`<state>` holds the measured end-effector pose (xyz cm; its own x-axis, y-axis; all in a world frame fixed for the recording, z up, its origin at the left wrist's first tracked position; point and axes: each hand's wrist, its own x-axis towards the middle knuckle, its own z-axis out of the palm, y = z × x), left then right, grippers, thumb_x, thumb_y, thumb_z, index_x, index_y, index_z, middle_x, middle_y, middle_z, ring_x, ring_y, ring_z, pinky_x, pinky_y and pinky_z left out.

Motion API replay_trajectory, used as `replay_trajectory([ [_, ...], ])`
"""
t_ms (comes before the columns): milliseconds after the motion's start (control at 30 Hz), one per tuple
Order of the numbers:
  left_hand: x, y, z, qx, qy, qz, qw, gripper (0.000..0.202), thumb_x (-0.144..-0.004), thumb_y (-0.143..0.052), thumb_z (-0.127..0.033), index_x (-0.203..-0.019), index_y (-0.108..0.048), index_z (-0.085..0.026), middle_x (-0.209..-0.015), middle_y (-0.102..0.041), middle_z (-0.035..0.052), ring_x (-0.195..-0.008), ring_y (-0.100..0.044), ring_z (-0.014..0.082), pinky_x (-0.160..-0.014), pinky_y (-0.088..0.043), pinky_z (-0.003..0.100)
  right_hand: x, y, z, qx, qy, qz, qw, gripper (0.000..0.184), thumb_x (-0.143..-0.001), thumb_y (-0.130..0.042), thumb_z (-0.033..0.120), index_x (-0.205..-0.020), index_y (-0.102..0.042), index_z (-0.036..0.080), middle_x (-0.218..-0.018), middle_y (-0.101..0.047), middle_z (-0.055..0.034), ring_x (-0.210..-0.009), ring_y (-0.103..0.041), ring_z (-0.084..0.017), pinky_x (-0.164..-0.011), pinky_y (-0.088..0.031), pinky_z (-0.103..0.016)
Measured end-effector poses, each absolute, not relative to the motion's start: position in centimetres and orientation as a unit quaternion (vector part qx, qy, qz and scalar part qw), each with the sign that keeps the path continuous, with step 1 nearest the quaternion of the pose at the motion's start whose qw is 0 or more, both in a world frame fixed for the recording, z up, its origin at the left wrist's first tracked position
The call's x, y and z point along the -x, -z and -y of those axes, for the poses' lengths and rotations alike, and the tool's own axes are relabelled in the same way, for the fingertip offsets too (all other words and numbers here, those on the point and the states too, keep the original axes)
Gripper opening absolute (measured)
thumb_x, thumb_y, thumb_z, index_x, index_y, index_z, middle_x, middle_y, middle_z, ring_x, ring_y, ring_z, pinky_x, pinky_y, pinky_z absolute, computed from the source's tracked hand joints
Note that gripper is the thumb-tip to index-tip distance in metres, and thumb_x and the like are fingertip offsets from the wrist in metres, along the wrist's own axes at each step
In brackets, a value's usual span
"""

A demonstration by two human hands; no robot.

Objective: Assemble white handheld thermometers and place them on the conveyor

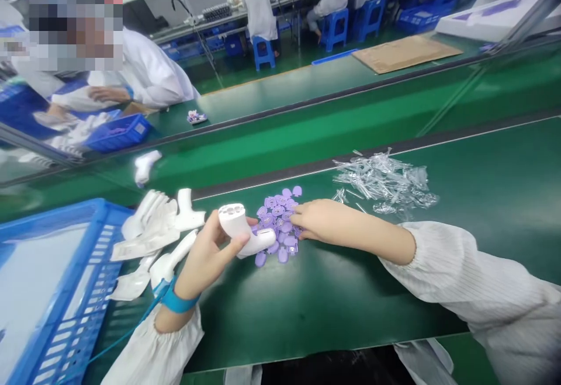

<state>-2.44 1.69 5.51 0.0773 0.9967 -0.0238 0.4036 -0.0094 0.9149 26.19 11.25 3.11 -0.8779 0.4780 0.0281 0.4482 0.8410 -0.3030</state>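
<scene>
My left hand (214, 250) is closed around a white curved plastic housing (233, 221), which has an open end with cavities at the top and a slotted tip pointing right. My right hand (318, 219) reaches into a pile of small purple plastic pieces (278, 211) on the green tabletop. Its thumb and forefinger look apart and touch the pile's right side; the other fingertips are partly hidden. On the left wrist is a blue band (179, 298) with a cord. Several more white housings (151, 224) lie left of the left hand.
A blue crate (74, 315) stands at the left edge. Beyond my right forearm is a heap of clear plastic pieces (385, 180). A green conveyor belt (298, 136) crosses behind the tabletop. Across it, a person in white (149, 69) works beside a blue bin (125, 132).
</scene>
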Motion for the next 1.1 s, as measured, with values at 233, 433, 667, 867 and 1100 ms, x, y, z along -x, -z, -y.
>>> replay_trajectory([
  [233,0.6,-5.1,-2.3,-0.638,-0.365,-0.54,0.41,0.048,-0.1,-0.077,-0.042,-0.137,-0.056,-0.019,-0.124,-0.081,0.0129,-0.116,-0.08,0.0296,-0.096,-0.065,0.043,-27.2,-8.9,-12.4,0.307,-0.23,0.904,0.187,0.023,-0.108,-0.059,0.031,-0.112,-0.077,0.017,-0.098,-0.079,-0.0087,-0.082,-0.073,-0.023,-0.07,-0.055,-0.035],
  [433,-1.4,-5.5,-3.6,-0.729,-0.354,-0.479,0.337,0.048,-0.101,-0.076,-0.043,-0.141,-0.061,-0.023,-0.128,-0.078,0.0105,-0.111,-0.078,0.0268,-0.095,-0.063,0.038,-26.8,-12.0,-9.2,0.32,-0.404,0.79,0.332,0.023,-0.101,-0.069,0.035,-0.118,-0.083,0.028,-0.111,-0.084,-0.0044,-0.092,-0.081,-0.021,-0.076,-0.068,-0.033],
  [667,-2.5,-6.5,-3.9,-0.776,-0.368,-0.424,0.286,0.043,-0.103,-0.075,-0.044,-0.138,-0.064,-0.023,-0.122,-0.079,0.0076,-0.103,-0.077,0.0233,-0.09,-0.061,0.033,-27.1,-12.7,-8.8,0.322,-0.438,0.772,0.33,0.017,-0.099,-0.075,0.04,-0.108,-0.087,0.031,-0.105,-0.084,-0.0034,-0.088,-0.08,-0.022,-0.069,-0.068,-0.03],
  [867,-2.7,-7.3,-3.8,-0.775,-0.373,-0.426,0.281,0.038,-0.102,-0.076,-0.044,-0.131,-0.07,-0.021,-0.108,-0.081,0.006,-0.089,-0.076,0.0206,-0.083,-0.061,0.031,-27.1,-12.1,-9.0,0.293,-0.375,0.811,0.341,0.02,-0.102,-0.071,0.04,-0.113,-0.086,0.032,-0.108,-0.08,-0.0053,-0.094,-0.077,-0.022,-0.073,-0.065,-0.032],
  [1100,-3.0,-7.6,-3.7,-0.802,-0.341,-0.416,0.261,0.028,-0.105,-0.072,-0.038,-0.127,-0.073,-0.022,-0.088,-0.077,0.0023,-0.071,-0.068,0.0162,-0.068,-0.055,0.028,-26.7,-11.0,-8.2,0.261,-0.334,0.835,0.352,0.017,-0.1,-0.075,0.031,-0.116,-0.079,0.026,-0.109,-0.077,-0.006,-0.097,-0.073,-0.023,-0.077,-0.061,-0.034],
])
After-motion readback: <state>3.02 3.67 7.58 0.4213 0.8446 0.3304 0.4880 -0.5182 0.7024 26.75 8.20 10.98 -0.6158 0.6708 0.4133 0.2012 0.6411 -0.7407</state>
